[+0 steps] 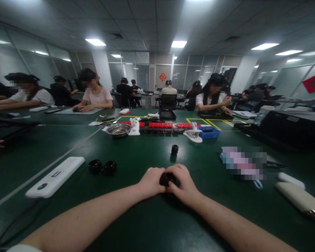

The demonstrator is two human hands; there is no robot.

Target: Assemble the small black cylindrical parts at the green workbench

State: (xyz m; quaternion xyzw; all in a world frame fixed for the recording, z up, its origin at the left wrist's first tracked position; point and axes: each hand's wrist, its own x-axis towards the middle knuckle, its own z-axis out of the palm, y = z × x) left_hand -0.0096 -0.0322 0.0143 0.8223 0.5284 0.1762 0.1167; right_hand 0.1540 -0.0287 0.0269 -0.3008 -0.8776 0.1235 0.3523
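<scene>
Both of my hands meet on the green table, closed around one small black round part (166, 179). My left hand (151, 182) grips its left side and my right hand (183, 183) wraps its right side and top. Most of the part is hidden by my fingers. Two more black round parts (103, 167) lie side by side to the left. A smaller black cylinder (174, 149) stands just beyond my hands.
A white flat device (55, 176) lies at the left, a beige case (299, 199) at the right. Farther back are a metal bowl (118, 130), red blocks (161, 125), a blue tray (209, 132) and white clips (193, 134). Other people sit at tables around.
</scene>
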